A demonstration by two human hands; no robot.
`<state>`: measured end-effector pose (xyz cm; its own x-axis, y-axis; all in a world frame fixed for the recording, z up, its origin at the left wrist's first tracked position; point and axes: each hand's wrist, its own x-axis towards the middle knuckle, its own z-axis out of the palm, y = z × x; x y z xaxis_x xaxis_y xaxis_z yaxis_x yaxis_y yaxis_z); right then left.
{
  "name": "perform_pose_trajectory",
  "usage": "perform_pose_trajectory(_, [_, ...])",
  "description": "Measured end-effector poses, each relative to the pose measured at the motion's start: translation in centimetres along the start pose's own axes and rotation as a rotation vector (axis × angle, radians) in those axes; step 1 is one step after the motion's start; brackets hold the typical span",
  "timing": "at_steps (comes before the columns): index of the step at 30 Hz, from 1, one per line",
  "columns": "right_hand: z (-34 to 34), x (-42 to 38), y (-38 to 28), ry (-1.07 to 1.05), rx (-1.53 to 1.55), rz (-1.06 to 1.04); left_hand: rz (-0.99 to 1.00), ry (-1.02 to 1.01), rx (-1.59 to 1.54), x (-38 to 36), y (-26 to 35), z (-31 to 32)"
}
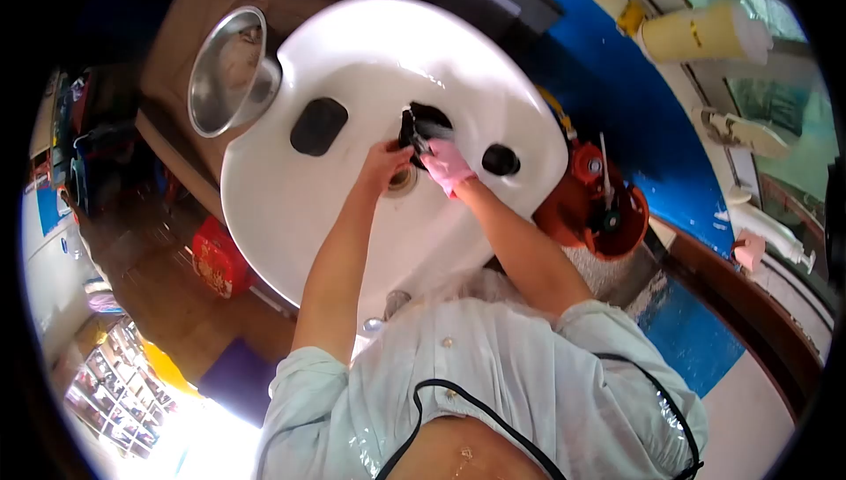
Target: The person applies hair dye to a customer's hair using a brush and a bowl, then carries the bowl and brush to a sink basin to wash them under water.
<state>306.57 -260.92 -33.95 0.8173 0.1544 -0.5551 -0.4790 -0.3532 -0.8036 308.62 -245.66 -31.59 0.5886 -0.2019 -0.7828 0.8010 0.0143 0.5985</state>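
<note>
Both my hands meet over the middle of a white shampoo basin [291, 207]. My left hand [386, 165] is bare, its fingers closed on a slim black object [406, 130]. My right hand [448, 167], in a pink glove, grips the same dark cluster from the other side. A pale grey, blurred streak [438, 133] shows just above the gloved fingers, against a black shape [430, 112]. I cannot tell exactly what the black object is. Below the fingers lies the round drain [403, 182], partly covered by the hands.
A metal bowl [199, 83] sits at the basin's left rim, over a brown seat [176, 57]. Black patches [319, 126] mark the basin. An orange-red bucket [627, 238] stands at right, a red stool [218, 260] at lower left. Near my body is a metal tap [374, 324].
</note>
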Motion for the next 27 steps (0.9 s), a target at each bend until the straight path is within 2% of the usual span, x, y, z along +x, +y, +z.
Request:
perform_pose_trajectory(2, [1.0, 2.3, 4.3, 0.150, -0.264, -0.153, 0.018, -0.014, -0.008, 0.3, -0.7, -0.1])
perform_pose_trajectory(3, [0.9, 1.4, 3.1, 0.381, 0.040, -0.376, 0.002, -0.045, 0.007, 0.2, -0.7, 0.2])
perform_pose_trajectory(5, [-0.3, 1.7, 0.7, 0.226, -0.413, 0.140, 0.001, -0.033, 0.027, -0.5, 0.1, 1.5])
perform_pose_trajectory(6, [-0.4, 1.5, -0.1, 0.225, -0.414, 0.137, -0.018, -0.018, 0.044, -1.0, 0.5, 2.0])
perform_pose_trajectory(8, [-0.1, 1.0, -0.9, -0.023, 0.155, 0.139, -0.005, -0.014, -0.006, -0.4, 0.3, 0.6])
perform_pose_trajectory(9, [-0.5, 0.9, -1.0, -0.026, 0.157, 0.148, 0.004, -0.012, -0.057, 0.0, -0.1, -0.1])
perform_pose_trajectory(11, [-1.7, 0.7, -1.0, -0.089, -0.392, 0.124, 0.025, -0.017, -0.060, -0.8, 0.5, -0.1])
perform_pose_trajectory(12, [-3.0, -1.2, -3.7, 0.025, -0.347, 0.118, 0.016, -0.029, 0.007, -0.9, 0.6, -0.1])
perform_pose_trajectory(13, [-2.4, -1.0, -3.4, 0.023, -0.347, 0.119, 0.019, -0.043, 0.073, -0.9, 0.9, 0.1])
perform_pose_trajectory(15, [-0.3, 0.5, -2.0, 0.399, -0.290, -0.001, 0.037, -0.072, 0.016, -1.1, 0.9, 1.1])
perform_pose_trajectory(16, [0.8, 1.6, -0.5, 0.393, -0.308, -0.106, 0.006, -0.069, -0.004, -0.9, 0.9, 1.4])
perform_pose_trajectory(19, [1.8, 1.8, 2.6, 0.078, 0.080, 0.041, -0.041, -0.046, -0.048, 0.2, 0.6, 0.7])
perform_pose_trajectory(20, [1.0, 0.0, 1.3, 0.069, 0.075, 0.048, -0.030, 0.030, -0.112, 0.8, 0.3, 0.4])
perform_pose_trajectory(22, [-1.3, -5.4, -4.5, 0.262, 0.604, 0.348, -0.017, 0.163, -0.147, 1.7, -0.1, 0.9])
perform_pose_trajectory(23, [-1.0, -5.8, -4.0, 0.252, 0.588, 0.347, -0.014, 0.169, -0.165, 2.5, -1.0, 1.4])
perform_pose_trajectory(25, [-0.6, -6.5, -3.2, 0.384, 0.838, 0.239, -0.002, 0.106, -0.236, 3.9, -2.9, 2.7])
perform_pose_trajectory(27, [-1.2, -7.5, -3.8, 0.321, 0.873, 0.236, -0.031, 0.120, -0.379, 4.8, -3.4, 4.4])
